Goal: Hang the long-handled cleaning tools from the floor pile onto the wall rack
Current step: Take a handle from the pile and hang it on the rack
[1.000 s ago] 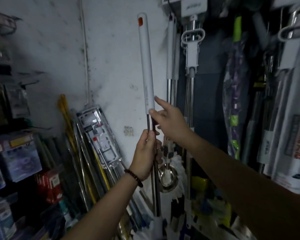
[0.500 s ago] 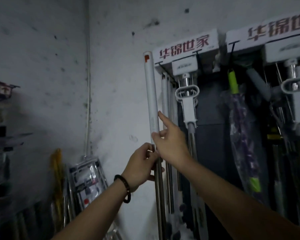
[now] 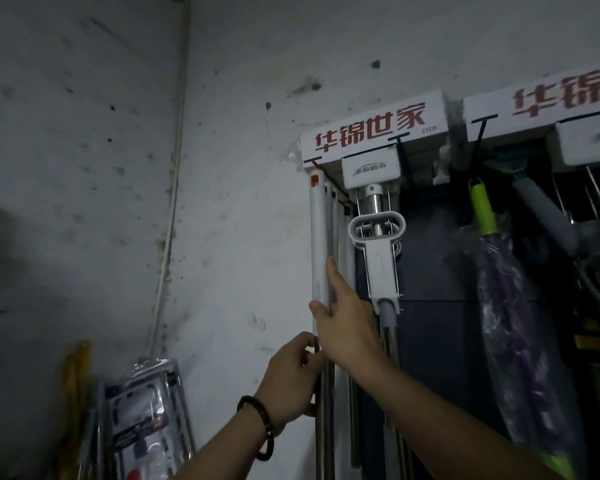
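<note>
At the left end of the wall rack (image 3: 371, 133), the pole (image 3: 317, 244) stands upright, its top at a hook (image 3: 311, 160). The left grip (image 3: 293, 382) wraps its shaft, seemingly to lift; the right grip (image 3: 350, 327) pinches higher, probably steering.

white-handled pole (image 3: 318, 244) with orange tab, steel lower shaft, upright at frame centre, top just under white wall rack (image 3: 371, 133), red lettering

Both arms raised, left hand (image 3: 293, 379) curled round the pole (image 3: 318, 244), right hand (image 3: 347, 327) just above, thumb hooked on it, forefinger straight.
</note>
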Demonstrator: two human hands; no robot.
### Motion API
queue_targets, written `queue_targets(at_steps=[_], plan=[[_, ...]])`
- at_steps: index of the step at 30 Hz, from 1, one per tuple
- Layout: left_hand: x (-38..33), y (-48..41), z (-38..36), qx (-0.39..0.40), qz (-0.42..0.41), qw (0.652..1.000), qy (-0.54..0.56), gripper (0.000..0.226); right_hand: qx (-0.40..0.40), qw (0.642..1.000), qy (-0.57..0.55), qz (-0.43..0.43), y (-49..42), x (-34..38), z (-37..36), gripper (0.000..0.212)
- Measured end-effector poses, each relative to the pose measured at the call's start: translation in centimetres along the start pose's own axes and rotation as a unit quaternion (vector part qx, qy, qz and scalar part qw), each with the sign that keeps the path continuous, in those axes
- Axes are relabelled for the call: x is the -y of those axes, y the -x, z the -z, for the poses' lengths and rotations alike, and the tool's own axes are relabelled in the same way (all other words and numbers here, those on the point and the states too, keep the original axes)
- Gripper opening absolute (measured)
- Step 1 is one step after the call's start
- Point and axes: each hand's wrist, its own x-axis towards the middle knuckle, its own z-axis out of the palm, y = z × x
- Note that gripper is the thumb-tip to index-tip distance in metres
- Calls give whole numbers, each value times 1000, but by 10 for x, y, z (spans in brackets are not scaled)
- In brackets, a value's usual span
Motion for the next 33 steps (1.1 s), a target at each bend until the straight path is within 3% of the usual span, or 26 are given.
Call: queue_targets(at_steps=[10,17,21,25,30,33], plan=[[26,-41,1,4,-80,996,-48,24,-39,997,68,13,-18,-4,-1,82],[35,-49,18,-10,-133,990,-52,16,-60,991,120,-13,-17,16,-22,83],[39,-53,24,20,-163,985,-47,13,-81,986,144,-39,-18,18,-28,81],[41,-63,27,71,-142,986,-41,11,-100,978,177,-40,-9,25,-31,73],[39,-74,28,120,-110,984,-68,28,-96,965,235,-70,-19,30,-36,73],[40,-77,31,145,-100,984,-35,23,-94,954,271,-82,-22,34,-36,72]])
